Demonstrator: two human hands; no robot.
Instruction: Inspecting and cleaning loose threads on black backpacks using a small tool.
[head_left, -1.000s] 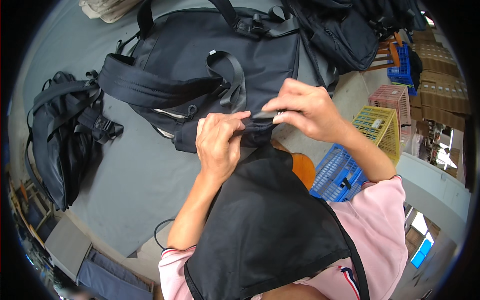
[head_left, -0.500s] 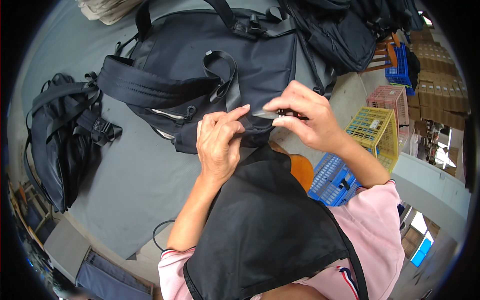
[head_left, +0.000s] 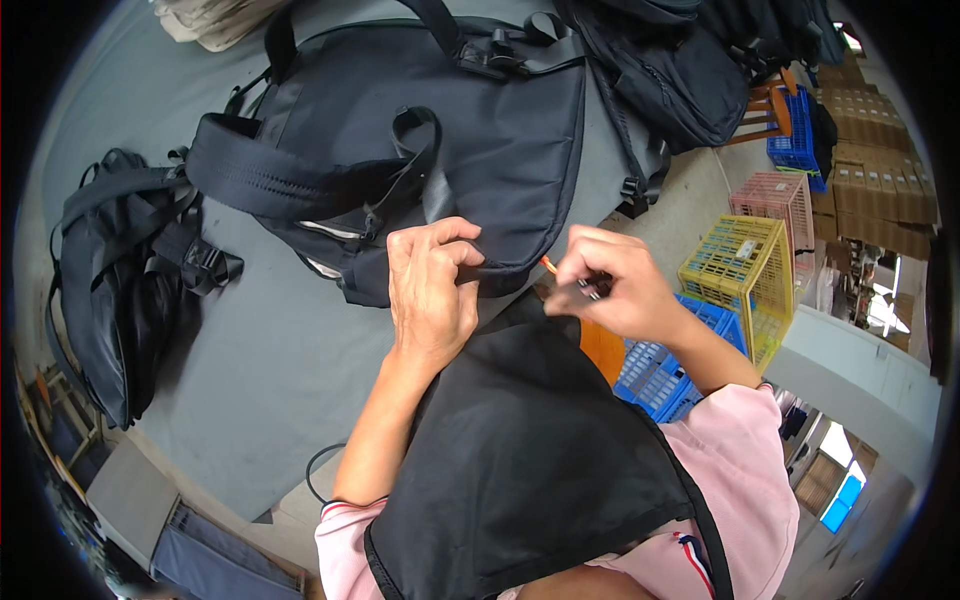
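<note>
"Grey surface (head_left: 250, 370) below, black bag (head_left: 490, 130) laid across it, yellow crate (head_left: 725, 250) off right!"

"Grip check?"

"Left hand (head_left: 432, 285) pinching the bag's near edge. Right hand (head_left: 628, 293), just beside the corner, clutching a dark, blurred tool (head_left: 597, 287)."

"And that orange tip (head_left: 547, 265)?"

"Poking out toward the corner; what it is, I can't tell."

tool (head_left: 564, 299) in right fingers (head_left: 608, 248): blurred (kind unclear) | beige cloth (head_left: 212, 22): cut by top edge
</note>
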